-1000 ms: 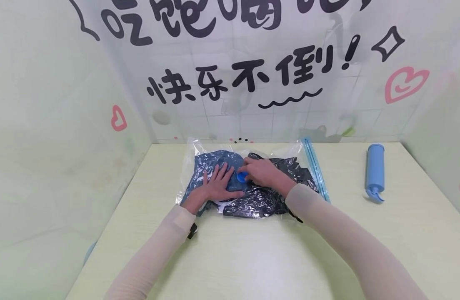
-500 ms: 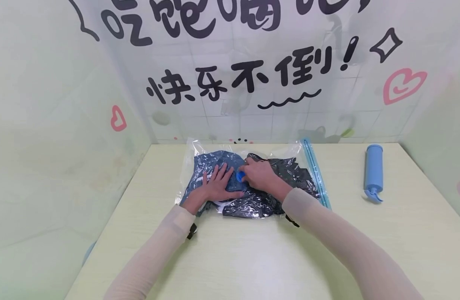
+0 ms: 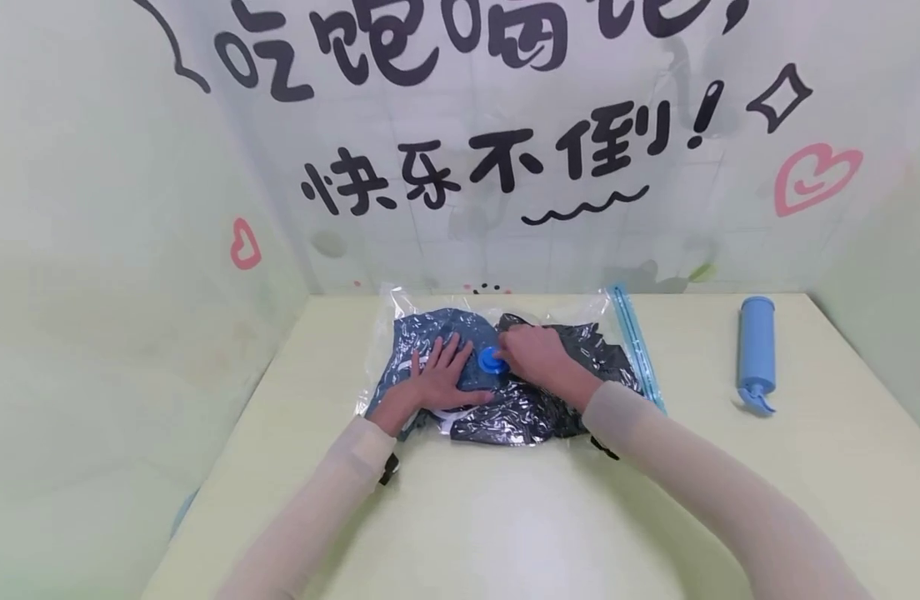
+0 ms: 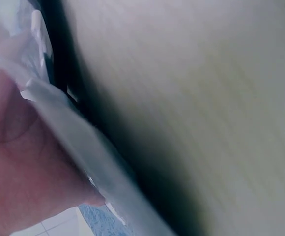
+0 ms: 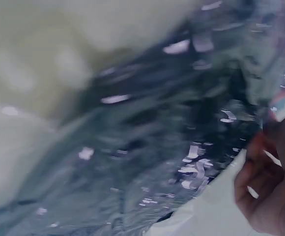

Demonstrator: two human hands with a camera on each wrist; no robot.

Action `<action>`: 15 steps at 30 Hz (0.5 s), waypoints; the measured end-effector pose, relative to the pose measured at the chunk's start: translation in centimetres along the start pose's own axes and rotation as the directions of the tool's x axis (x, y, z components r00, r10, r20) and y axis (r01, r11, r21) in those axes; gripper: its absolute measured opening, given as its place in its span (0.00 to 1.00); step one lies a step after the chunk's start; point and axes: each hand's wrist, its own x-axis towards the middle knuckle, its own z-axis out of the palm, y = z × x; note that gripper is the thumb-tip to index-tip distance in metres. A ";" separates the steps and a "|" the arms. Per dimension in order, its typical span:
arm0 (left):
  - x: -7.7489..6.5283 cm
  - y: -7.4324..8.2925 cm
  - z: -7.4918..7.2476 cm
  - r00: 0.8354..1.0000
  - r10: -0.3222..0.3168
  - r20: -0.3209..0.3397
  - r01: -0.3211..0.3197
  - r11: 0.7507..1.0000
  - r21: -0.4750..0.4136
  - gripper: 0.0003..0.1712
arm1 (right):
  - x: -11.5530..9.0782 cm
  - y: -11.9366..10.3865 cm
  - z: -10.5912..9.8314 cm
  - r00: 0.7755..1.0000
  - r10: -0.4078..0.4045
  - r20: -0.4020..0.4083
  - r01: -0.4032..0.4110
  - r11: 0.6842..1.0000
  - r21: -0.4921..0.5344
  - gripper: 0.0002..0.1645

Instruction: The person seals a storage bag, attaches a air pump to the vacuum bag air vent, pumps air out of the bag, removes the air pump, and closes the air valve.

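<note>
A clear vacuum storage bag (image 3: 572, 310) with blue clothing (image 3: 448, 321) and black clothing (image 3: 497, 425) inside lies flat at the back of the table. My left hand (image 3: 441, 383) rests on the blue side with fingers spread; in the left wrist view the same hand (image 4: 29, 167) shows beside the bag's plastic edge. The round blue valve cap (image 3: 492, 360) sits near the bag's middle. From the right, my right hand (image 3: 537, 354) pinches the cap's edge with curled fingers. In the right wrist view the right hand (image 5: 268, 182) has its fingertips at the plastic, the cap hidden there.
A blue hand pump (image 3: 757, 346) lies on the table to the right of the bag. A blue zip strip (image 3: 638, 350) closes off the bag's right end. Behind the table (image 3: 505, 517) stands a wall covering (image 3: 430, 250) with black lettering.
The head view has tilted slightly, lowering the scene in it. My right hand has shifted a little on the valve cap, and more of the cap shows. The left hand stays on the bag.
</note>
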 end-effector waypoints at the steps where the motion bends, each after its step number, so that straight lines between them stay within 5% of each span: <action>1: -0.1 0.1 -0.1 1.000 -0.001 -0.004 0.001 1.000 -0.003 0.62 | 0.0 0.1 -0.3 1.000 -0.027 0.013 0.027 0.999 0.040 0.15; 8: -0.1 0.3 -0.3 1.000 0.017 0.002 -0.016 1.000 -0.011 0.62 | 0.5 0.4 -1.3 0.957 -0.222 0.186 0.179 0.959 0.220 0.23; 15: -0.2 0.4 -0.1 1.000 0.006 0.007 -0.006 1.000 0.005 0.61 | 0.4 0.4 -1.3 0.949 -0.248 0.195 0.205 0.955 0.213 0.25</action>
